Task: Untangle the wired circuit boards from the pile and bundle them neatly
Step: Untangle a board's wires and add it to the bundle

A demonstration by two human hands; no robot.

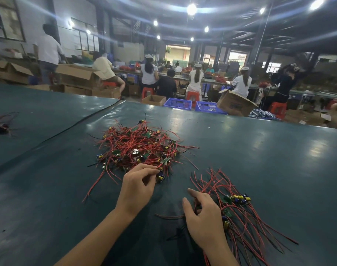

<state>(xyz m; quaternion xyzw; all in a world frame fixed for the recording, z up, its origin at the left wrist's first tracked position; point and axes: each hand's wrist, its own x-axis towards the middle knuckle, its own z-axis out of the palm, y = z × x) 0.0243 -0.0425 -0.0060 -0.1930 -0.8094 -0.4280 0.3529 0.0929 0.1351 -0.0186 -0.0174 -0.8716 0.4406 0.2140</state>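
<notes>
A tangled pile (139, 146) of small green circuit boards with red and black wires lies in the middle of the dark green table (269, 150). My left hand (137, 187) is at the pile's near edge, its fingertips pinching a red wire with a board hanging by it. A sorted bundle (238, 206) of boards with their wires fanned out lies to the right. My right hand (202, 219) rests at the bundle's left side, thumb and forefinger loosely spread, the other fingers curled onto the boards.
A black cable (68, 129) runs across the table at the left. Another small heap of wires (0, 123) sits at the far left edge. Beyond the table stand cardboard boxes (235, 102), blue crates (178, 103) and several seated workers.
</notes>
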